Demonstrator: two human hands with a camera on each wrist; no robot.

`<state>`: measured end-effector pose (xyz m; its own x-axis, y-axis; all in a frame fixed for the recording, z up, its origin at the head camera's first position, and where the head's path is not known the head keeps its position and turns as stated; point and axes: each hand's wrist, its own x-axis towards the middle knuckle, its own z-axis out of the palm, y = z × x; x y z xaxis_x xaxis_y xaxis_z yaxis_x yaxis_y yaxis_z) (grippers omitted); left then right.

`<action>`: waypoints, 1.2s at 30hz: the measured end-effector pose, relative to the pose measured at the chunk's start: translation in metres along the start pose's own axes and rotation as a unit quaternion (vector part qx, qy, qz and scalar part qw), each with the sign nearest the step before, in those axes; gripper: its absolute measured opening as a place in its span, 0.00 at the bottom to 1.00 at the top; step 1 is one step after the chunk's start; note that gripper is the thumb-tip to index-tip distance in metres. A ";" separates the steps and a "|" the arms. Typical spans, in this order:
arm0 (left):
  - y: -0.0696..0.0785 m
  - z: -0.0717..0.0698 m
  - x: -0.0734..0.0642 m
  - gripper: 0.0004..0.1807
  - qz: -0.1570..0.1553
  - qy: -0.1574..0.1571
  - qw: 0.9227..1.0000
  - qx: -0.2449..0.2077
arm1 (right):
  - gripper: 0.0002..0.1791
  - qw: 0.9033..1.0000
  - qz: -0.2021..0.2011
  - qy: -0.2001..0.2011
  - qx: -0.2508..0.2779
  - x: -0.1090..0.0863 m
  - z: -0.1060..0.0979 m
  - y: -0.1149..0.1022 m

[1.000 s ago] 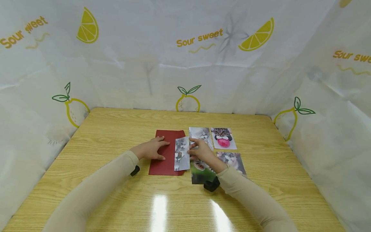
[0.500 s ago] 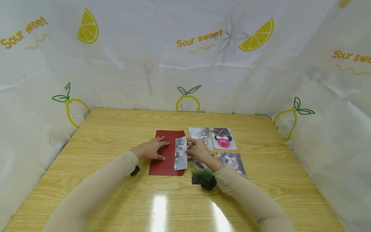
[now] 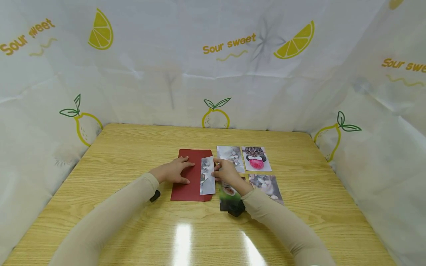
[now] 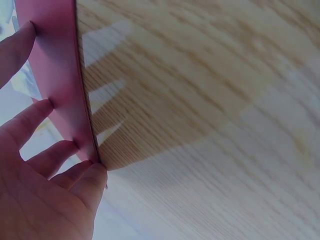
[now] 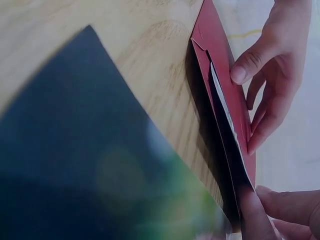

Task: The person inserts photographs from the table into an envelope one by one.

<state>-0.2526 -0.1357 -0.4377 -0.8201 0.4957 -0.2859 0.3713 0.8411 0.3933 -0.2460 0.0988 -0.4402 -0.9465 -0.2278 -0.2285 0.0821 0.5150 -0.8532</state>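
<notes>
Red paper or thin card made up the envelope [image 3: 184, 192], which lay near the middle of the wooden table [image 3: 116, 236] and looked light and only moderately stiff, so a careless push would likely have slid or creased it. The left hand [image 3: 171, 171] rested on its left half, fingers spread and gripping nothing, their fingertips [image 4: 49, 104] touching the red face; that broad, light contact seemed a sound way to steady it. Toward the envelope's right edge a pale photo [image 3: 207, 184] showed as a narrow strip; its left part seemed tucked under the red face, though how deep could not be told. The right hand [image 3: 229, 175] pinched the strip's outer edge between thumb and fingertips, as far as the head and right wrist views showed. The print looked thin, smooth and springy, probably a little slippery and apt to bend or take fingermarks; the best hold was likely just there, on the free edge, with the sheet kept level. Close by on the right lay a green photo [image 3: 229, 202], partly under the right arm, a grey photo [image 3: 229, 152], a pink-ball photo [image 3: 256, 163] and a kitten photo [image 3: 265, 183].
</notes>
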 end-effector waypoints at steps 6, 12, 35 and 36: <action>0.001 0.000 0.000 0.40 -0.004 0.001 1.000 -0.004 | 0.34 1.000 -0.006 -0.003 0.001 0.004 0.003 0.001; 0.001 0.000 -0.001 0.40 -0.004 0.000 1.000 -0.005 | 0.33 1.000 -0.008 -0.008 -0.001 0.007 0.006 0.002; 0.001 -0.002 -0.001 0.39 0.000 -0.001 1.000 -0.003 | 0.23 1.000 -0.021 -0.001 0.010 0.004 0.011 0.003; 0.001 -0.002 -0.001 0.39 0.000 -0.001 1.000 -0.003 | 0.23 1.000 -0.022 -0.003 0.010 0.003 0.011 0.003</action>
<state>-0.2520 -0.1358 -0.4356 -0.8187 0.4967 -0.2881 0.3693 0.8397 0.3981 -0.2455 0.0905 -0.4486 -0.9473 -0.2554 -0.1935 0.0464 0.4880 -0.8716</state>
